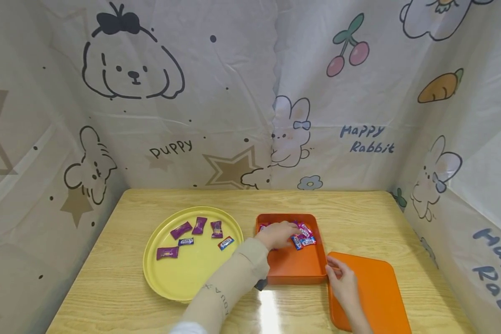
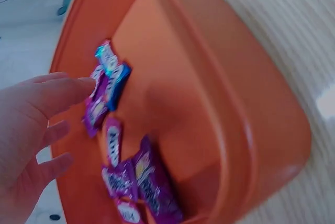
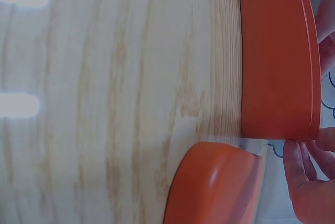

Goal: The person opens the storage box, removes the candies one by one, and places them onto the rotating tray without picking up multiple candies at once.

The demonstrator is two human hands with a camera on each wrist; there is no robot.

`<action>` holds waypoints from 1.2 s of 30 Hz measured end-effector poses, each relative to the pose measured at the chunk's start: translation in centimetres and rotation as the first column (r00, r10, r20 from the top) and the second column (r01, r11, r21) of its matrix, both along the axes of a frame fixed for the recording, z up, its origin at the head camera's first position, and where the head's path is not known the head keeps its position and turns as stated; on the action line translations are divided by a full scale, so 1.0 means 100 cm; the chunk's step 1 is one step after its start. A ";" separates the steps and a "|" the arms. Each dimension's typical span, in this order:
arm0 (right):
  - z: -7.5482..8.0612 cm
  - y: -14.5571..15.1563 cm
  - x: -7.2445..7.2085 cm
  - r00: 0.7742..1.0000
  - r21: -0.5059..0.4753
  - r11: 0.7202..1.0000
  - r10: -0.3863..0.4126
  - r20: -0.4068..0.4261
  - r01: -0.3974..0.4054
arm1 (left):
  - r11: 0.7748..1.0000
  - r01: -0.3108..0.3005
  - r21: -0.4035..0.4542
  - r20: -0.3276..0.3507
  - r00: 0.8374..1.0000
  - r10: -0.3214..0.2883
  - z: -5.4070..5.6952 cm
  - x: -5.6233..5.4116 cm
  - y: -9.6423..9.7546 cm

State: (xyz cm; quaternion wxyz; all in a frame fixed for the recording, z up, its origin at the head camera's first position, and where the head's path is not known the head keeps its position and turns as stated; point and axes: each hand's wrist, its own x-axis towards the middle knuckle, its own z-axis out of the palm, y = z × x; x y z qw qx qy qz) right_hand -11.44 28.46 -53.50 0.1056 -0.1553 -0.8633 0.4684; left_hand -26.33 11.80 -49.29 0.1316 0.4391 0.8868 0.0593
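My left hand [image 1: 277,234] reaches into an orange box [image 1: 292,279], over wrapped candies [image 1: 305,235] along its far side. In the left wrist view its fingers are loosely extended, one tip right at a small heap of purple, pink and blue candies [image 2: 107,85]; nothing shows in its grasp. Another cluster, with a larger purple candy [image 2: 152,185], lies farther along the box floor. My right hand [image 1: 344,283] touches the box's right wall from outside, fingertips against it near the rim. The hand's forearm passes over an orange lid [image 1: 375,287].
To the left, a round yellow tray [image 1: 150,273] bears several spaced-out candies, purple ones [image 1: 167,253] and small blue ones [image 1: 186,241]. The left forearm crosses its right edge. Printed cloth [image 1: 234,116] encloses the wooden table [image 1: 125,208] at the back and sides.
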 end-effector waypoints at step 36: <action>-0.004 0.002 0.001 0.997 0.024 1.000 -0.001 -0.081 0.003 | 0.986 -0.166 0.014 0.112 0.980 0.164 -0.029 0.018 0.029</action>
